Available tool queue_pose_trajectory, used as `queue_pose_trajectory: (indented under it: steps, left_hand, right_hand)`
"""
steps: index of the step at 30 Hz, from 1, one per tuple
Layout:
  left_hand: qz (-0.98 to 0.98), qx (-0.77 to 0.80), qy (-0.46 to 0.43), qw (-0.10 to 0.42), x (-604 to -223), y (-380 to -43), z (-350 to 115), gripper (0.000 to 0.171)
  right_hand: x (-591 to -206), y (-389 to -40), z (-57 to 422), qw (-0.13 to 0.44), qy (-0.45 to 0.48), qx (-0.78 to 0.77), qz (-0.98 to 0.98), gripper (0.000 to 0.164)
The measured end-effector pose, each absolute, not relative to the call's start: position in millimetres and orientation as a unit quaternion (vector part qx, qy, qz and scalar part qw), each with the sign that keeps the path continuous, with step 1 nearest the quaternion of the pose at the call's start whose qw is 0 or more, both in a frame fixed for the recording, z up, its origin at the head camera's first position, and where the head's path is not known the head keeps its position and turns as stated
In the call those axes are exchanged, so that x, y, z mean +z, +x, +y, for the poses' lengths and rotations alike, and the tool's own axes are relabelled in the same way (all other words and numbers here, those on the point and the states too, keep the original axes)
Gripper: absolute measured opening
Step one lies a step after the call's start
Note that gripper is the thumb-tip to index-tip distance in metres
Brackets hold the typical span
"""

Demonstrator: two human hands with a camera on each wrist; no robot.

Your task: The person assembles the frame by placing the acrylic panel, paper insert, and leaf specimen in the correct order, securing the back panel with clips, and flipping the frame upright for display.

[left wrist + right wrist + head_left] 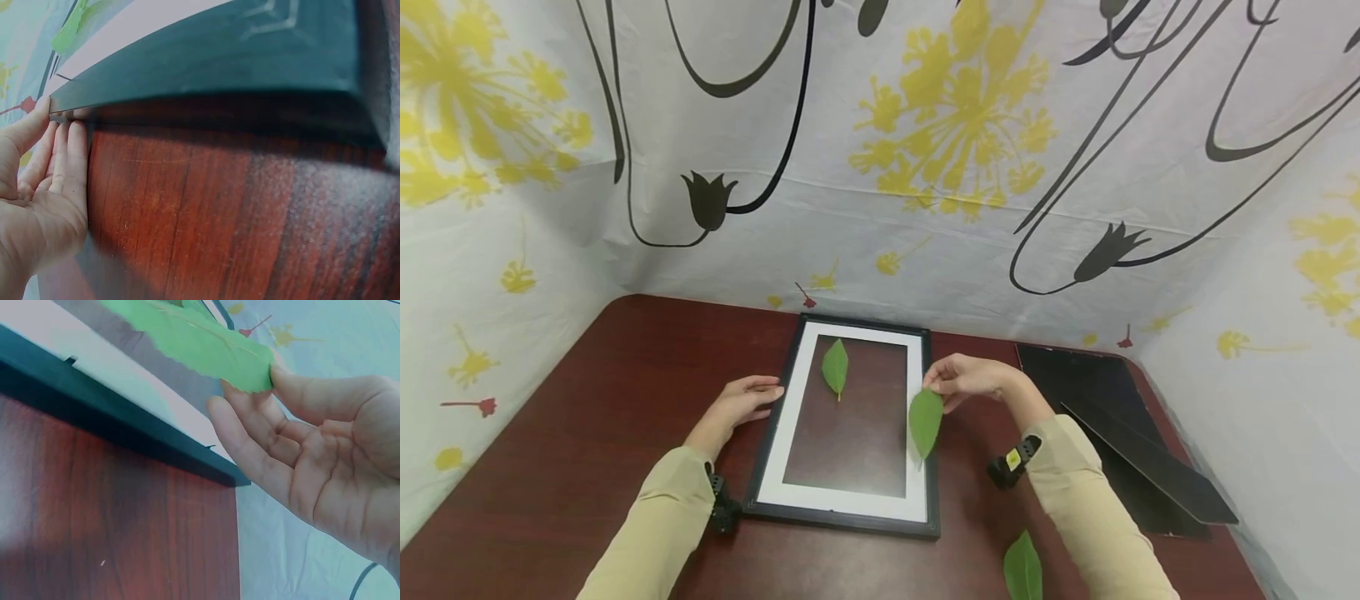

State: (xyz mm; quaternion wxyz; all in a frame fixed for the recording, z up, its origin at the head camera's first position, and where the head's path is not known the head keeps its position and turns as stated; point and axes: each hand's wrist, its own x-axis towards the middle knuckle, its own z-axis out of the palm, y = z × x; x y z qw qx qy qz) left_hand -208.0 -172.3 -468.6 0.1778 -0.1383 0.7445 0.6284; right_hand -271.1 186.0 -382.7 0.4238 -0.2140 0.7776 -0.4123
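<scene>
A black picture frame [842,523] with a white mat [797,408] lies on the dark red table. My left hand [741,406] is at its left edge; in the left wrist view the thumb [39,119] meets the rail and straight fingers [76,140] reach its underside. My right hand [970,379] pinches a green leaf [926,423] by one end between thumb and fingertips. That leaf hangs over the mat's right strip, seen close up in the right wrist view. Another green leaf [835,367] lies inside the mat's opening, near the upper left.
A third green leaf [1022,568] lies on the table [587,442] near the front, by my right forearm. Black flat panels [1150,454] lie at the right, one tilted over another. A white patterned cloth [805,167] hangs behind the table and along its sides.
</scene>
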Motion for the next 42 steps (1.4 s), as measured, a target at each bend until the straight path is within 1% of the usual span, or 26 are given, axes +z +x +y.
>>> queue_pose_trajectory:
  steps: [5,13,20,26,29,32,36,39,40,42]
  left_hand:
    - [0.741,0.634,-0.141,0.173,-469,-208,-172,0.049]
    - [0.74,0.637,-0.136,0.168,-468,-207,-172,0.049]
    - [0.737,0.639,-0.145,0.165,-472,-209,-175,0.048]
    - [0.739,0.637,-0.148,0.163,-474,-209,-175,0.047]
    - [0.739,0.638,-0.149,0.161,-473,-209,-175,0.047]
    - [0.738,0.639,-0.151,0.16,-473,-208,-175,0.047]
    - [0.738,0.637,-0.154,0.158,-472,-208,-175,0.046]
    - [0.736,0.639,-0.156,0.159,-472,-208,-174,0.046]
    - [0.736,0.639,-0.158,0.159,-472,-208,-174,0.046]
    - [0.734,0.641,-0.158,0.159,-472,-208,-174,0.046]
  right_hand:
    - [-379,-281,170,0.401,-0.195,-0.406,0.798,0.019]
    - [-381,-296,152,0.382,-0.169,-0.4,0.816,0.021]
    - [-382,-303,138,0.36,-0.147,-0.399,0.831,0.022]
    - [-381,-304,129,0.334,-0.153,-0.378,0.85,0.024]
    - [-388,-308,124,0.329,-0.141,-0.366,0.859,0.026]
    - [-410,-324,125,0.327,-0.153,-0.364,0.858,0.026]
    - [-479,-378,139,0.323,-0.19,-0.372,0.849,0.025]
    - [-531,-418,149,0.312,-0.194,-0.367,0.855,0.024]
    - [-536,-421,147,0.307,-0.183,-0.358,0.863,0.023]
    - [-521,-408,140,0.297,-0.177,-0.341,0.874,0.024]
